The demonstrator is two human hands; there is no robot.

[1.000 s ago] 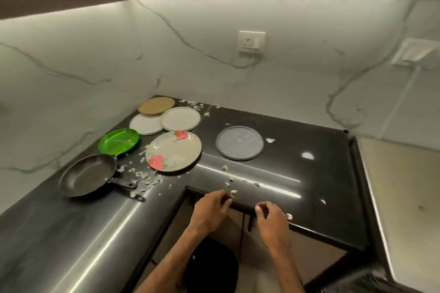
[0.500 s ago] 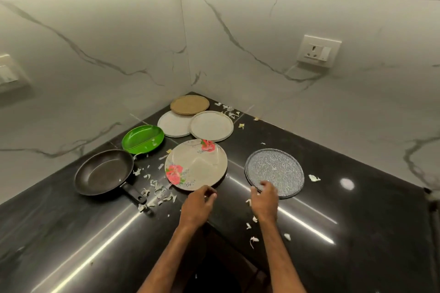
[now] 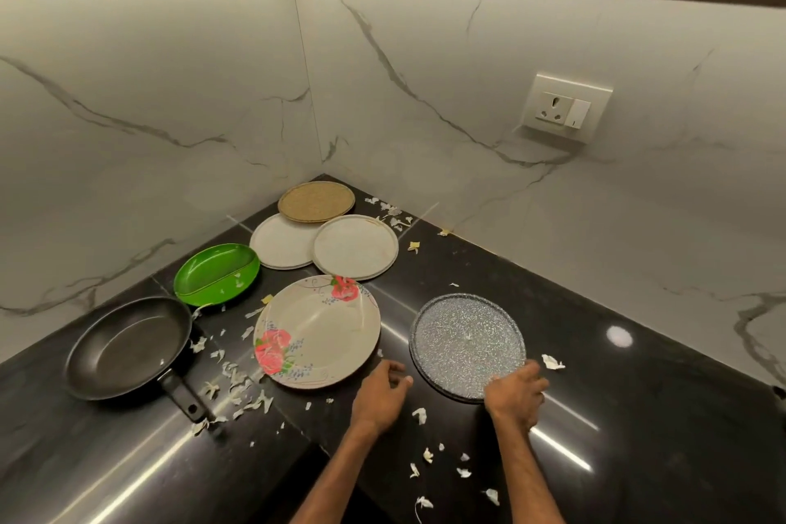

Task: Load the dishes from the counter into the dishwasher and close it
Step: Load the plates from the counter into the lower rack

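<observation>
Your right grip (image 3: 516, 394) covered the speckled plate's (image 3: 459, 353) five-o'clock rim, hold unclear; left grip (image 3: 380, 396) loose, empty. Tipping that rim first looked wisest.

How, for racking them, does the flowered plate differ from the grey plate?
The flowered plate is cream with red flowers; the grey plate is speckled. Flowered plate dips in the middle; grey plate is flat, low-rimmed. The right hand holds the grey plate, not the flowered plate. Both are round, face-up on the counter.
</observation>
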